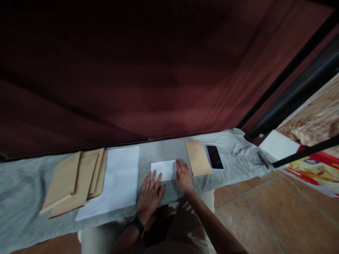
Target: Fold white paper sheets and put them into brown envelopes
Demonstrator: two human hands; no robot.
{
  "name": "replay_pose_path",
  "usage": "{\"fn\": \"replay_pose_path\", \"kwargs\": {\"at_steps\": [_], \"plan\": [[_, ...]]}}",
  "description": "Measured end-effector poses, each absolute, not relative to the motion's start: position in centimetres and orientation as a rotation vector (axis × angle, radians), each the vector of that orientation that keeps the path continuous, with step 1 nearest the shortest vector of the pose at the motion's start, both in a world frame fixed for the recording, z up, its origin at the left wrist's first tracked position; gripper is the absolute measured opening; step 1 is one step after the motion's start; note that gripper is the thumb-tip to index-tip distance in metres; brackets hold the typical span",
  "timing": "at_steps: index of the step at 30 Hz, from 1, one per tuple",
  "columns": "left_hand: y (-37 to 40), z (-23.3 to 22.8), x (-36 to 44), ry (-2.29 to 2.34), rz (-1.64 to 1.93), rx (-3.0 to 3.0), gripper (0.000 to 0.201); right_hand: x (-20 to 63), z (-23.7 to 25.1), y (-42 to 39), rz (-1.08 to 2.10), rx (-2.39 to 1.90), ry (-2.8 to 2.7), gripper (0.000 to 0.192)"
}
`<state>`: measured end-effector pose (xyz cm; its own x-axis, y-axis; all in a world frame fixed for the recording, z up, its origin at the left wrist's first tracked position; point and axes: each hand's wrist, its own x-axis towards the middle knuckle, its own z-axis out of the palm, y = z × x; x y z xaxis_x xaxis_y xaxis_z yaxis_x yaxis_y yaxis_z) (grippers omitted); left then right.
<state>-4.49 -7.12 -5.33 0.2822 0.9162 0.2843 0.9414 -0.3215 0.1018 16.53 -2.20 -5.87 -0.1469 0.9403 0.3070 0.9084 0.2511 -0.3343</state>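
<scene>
A small white sheet of paper [164, 169], perhaps folded, lies flat on the grey cloth between my hands. My left hand [150, 195] is spread, its fingertips resting at the paper's lower left edge. On the paper's right edge lies my right hand [184, 178], flat with the fingers stretched out and close together. A brown envelope [198, 158] lies just right of that hand. Left of my left hand is a stack of larger white paper [123, 176], partly under several brown envelopes [76, 183].
A phone [214, 157] with a dark screen lies right of the single envelope. The grey cloth [238, 155] covers a narrow bench before a dark red curtain [159, 88]. Dark poles [288, 70] and a colourful printed box [315, 169] stand at the right, above the tiled floor [265, 211].
</scene>
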Motion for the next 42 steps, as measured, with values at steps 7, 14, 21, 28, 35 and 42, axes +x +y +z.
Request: {"fn": "replay_pose_path", "kwargs": {"at_steps": [7,14,21,28,35,42], "plan": [[-7.0,-5.4,-4.6,-1.771,-0.438,-2.46,0.061,13.7,-4.7,-3.1,0.197,-1.476,-2.261,0.045],[-6.7,-6.1,-4.2,-1.804,-0.564,-2.447,0.061,13.9,-4.4,-3.7,0.198,-1.581,-2.256,0.045],[-3.7,-6.6,-0.7,-1.78,-0.625,-2.555,0.057,14.1,-4.3,-3.2,0.202,-1.591,-2.256,0.047],[-3.1,-6.7,-2.2,-1.91,-0.691,-2.367,0.064,15.1,-5.4,-3.1,0.097,-1.717,-2.147,0.05],[-3.8,-6.7,-3.6,-1.99,-0.76,-2.238,0.066,16.8,-5.6,-2.9,0.107,-1.748,-2.067,0.046],[-3.9,-6.5,-3.5,-1.962,-0.78,-2.242,0.066,15.5,-3.9,0.6,0.533,-1.911,-1.704,0.039]]}}
